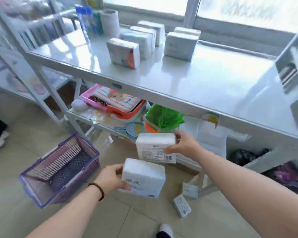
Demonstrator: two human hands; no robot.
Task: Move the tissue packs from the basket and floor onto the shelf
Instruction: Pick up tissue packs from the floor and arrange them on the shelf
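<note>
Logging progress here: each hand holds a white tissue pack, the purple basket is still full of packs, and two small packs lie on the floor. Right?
Not quite. In the head view the purple basket is empty. The rest stands: the left hand and right hand each hold a white tissue pack, and two small packs lie on the floor.
</note>
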